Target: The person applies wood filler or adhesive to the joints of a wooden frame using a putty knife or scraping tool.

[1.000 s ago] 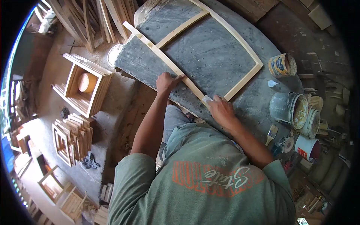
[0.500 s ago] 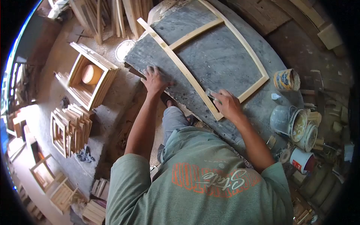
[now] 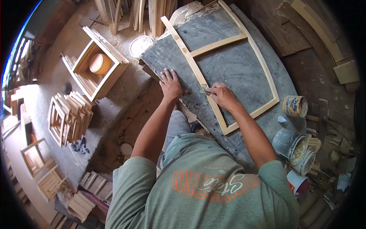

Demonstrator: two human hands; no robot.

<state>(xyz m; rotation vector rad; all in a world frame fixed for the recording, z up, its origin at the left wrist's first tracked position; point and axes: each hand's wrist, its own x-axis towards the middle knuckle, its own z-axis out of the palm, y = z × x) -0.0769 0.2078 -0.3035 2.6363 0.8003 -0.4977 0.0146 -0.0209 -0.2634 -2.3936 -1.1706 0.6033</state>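
Against frame [image 3: 192,63], tool [image 3: 203,90] in right grip [image 3: 223,96] (tight)

i read "state" in pale script on the green shirt [image 3: 152,202], orange block letters beneath unreadable, can [image 3: 295,106] label blurred

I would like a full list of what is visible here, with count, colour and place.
wooden frame: one, pale, flat on the slab
slab: one, grey, before the person
small tool: one, greyish, on the frame's left rail
tin: one, yellow label, right of slab
buckets: two, grey, below the tin
can: one, red and white, lower right
frame stacks: several, pale, floor at left
round object: one, tan, inside upper stack
lid: one, white, floor near slab
wood strips: several, pale, top edge
left hand: one, flat on slab, fingers spread
right hand: one, closed on small tool
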